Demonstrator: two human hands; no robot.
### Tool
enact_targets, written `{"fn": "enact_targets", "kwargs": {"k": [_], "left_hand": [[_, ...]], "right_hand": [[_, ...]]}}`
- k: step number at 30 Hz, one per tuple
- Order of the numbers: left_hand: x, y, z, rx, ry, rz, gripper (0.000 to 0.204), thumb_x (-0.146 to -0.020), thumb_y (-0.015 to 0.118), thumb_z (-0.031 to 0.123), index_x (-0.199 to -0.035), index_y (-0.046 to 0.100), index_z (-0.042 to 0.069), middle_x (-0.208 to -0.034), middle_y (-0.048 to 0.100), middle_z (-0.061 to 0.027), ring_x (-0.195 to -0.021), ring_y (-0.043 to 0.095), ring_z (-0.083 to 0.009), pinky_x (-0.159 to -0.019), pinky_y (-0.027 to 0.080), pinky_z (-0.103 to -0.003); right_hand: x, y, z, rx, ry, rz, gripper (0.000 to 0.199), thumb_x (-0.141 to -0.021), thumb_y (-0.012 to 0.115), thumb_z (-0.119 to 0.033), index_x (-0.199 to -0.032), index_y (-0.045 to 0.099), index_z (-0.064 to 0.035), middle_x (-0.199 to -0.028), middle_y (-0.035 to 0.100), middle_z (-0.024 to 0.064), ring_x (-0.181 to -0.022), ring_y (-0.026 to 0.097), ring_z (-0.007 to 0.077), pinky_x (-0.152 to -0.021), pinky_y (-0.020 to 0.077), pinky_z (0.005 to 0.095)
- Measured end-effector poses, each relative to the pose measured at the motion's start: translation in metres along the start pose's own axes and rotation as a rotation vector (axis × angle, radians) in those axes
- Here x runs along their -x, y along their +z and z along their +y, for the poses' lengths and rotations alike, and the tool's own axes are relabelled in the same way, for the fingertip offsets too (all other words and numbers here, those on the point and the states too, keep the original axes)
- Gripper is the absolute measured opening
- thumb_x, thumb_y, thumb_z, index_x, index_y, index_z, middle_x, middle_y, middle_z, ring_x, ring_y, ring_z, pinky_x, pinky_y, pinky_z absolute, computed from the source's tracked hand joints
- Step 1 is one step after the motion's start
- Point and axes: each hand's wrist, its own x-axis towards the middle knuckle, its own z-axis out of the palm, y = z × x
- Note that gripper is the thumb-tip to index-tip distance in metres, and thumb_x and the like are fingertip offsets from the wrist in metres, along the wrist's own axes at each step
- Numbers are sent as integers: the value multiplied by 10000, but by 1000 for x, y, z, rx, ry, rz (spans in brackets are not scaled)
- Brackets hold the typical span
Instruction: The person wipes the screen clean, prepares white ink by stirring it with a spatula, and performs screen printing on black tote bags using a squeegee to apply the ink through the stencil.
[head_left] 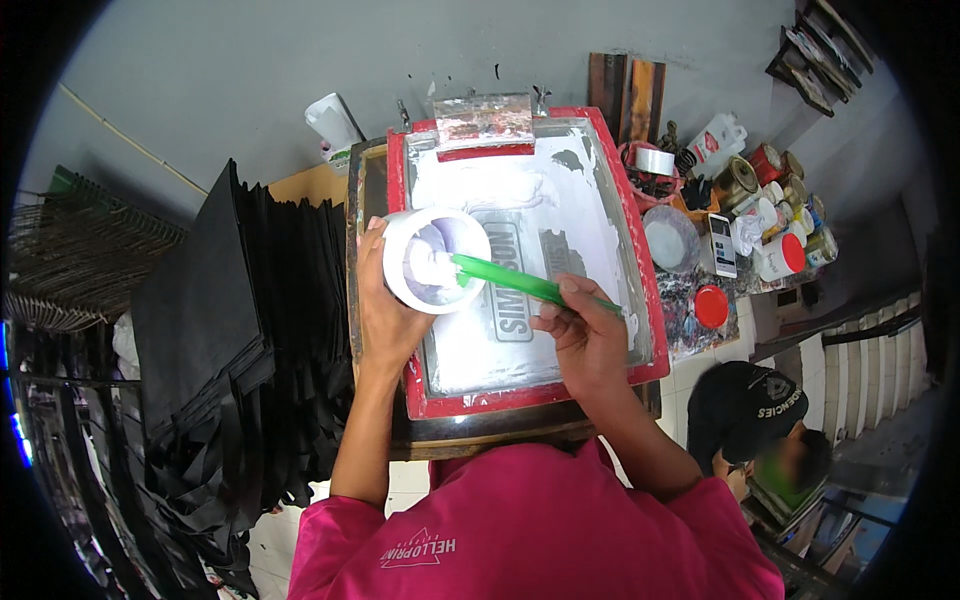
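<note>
A scuffed grey wall [450, 40] is seen beyond the tabletop [470, 428], where a red-framed screen [652, 330] coated with glossy white is laid beneath both hands. A round white tub [398, 262], paste smeared inside, is gripped by the left hand [388, 315]; a flat green stick [515, 282], tip inside the tub, is pinched by the right [590, 330]. Limp black fabric [205, 300] is stacked left of the left hand.

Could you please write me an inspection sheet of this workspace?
Surface: red-framed screen, smeared white, on a table.
Job's things: white tub, tilted; green stick reaching into it.
Clutter: cans, phone and red lid at right.
Grip: left hand around the tub; right hand on the stick.
Cables: pale line on the wall; cable or pipe unclear.
Surroundings: black bags left; co-worker lower right.
</note>
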Motion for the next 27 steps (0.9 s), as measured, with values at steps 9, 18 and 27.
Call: {"fn": "enact_targets", "kwargs": {"k": [9,18,27], "left_hand": [[-4,25,25,256,-481,30,1093,-607,984,208,-1476,363,-25,-1412,491,-230,-1315,519,-368,-1105,433,-448],[11,-15,26,225,-591,90,1161,-599,986,219,-1480,279,-48,-1395,461,-250,-1295,521,-344,-1101,424,-445],[35,-57,37,205,-754,218,1156,-566,989,166,-1472,293,-14,-1397,470,-193,-1315,492,-287,-1128,382,-413]], "right_hand": [[4,-5,-43,-1,-88,14,213,-991,600,-109,-1168,613,8,-944,706,111,-799,722,186,-795,648,409],[-65,-29,-55,562,-561,124,196,-1013,600,-83,-1154,623,50,-982,721,158,-834,730,234,-838,601,377],[-83,-21,64,1736,-765,-450,534,-764,697,29,-1282,581,-31,-1344,554,236,-1240,573,388,-952,541,445]]}}
